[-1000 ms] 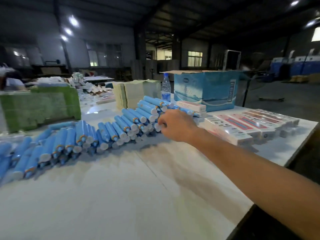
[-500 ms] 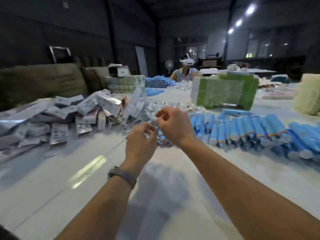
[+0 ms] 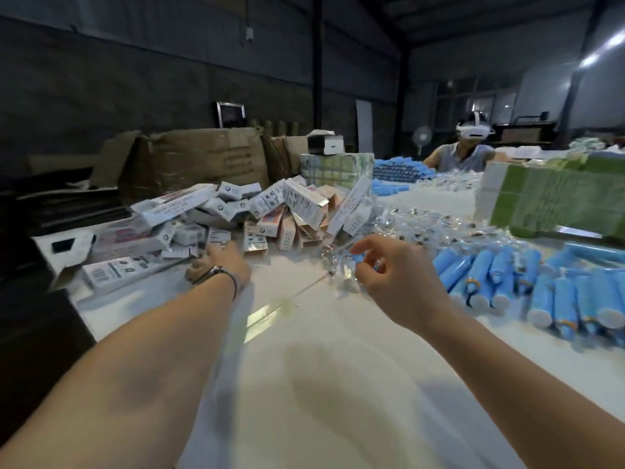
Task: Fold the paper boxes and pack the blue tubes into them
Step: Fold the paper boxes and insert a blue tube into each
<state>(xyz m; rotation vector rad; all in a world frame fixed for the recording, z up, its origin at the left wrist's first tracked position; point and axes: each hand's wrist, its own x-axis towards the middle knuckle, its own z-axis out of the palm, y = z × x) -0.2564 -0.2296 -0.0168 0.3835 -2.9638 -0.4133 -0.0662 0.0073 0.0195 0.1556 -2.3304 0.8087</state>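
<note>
A white table [image 3: 304,384] fills a dim warehouse with dark walls. The left hand [image 3: 220,265] reaches the heap of paper boxes [image 3: 270,211] (fingers hidden, grip unclear). The right hand [image 3: 395,275], fingers curled, pinches a clear plastic piece [image 3: 341,265]. Blue tubes [image 3: 541,286] lie in rows at right

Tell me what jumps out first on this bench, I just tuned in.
A jumbled heap of paper boxes fills the table's left side, with the left hand reaching into its near edge. Rows of blue tubes lie along the right. Between them the right hand pinches something small and clear from a scatter of clear plastic pieces.
</note>
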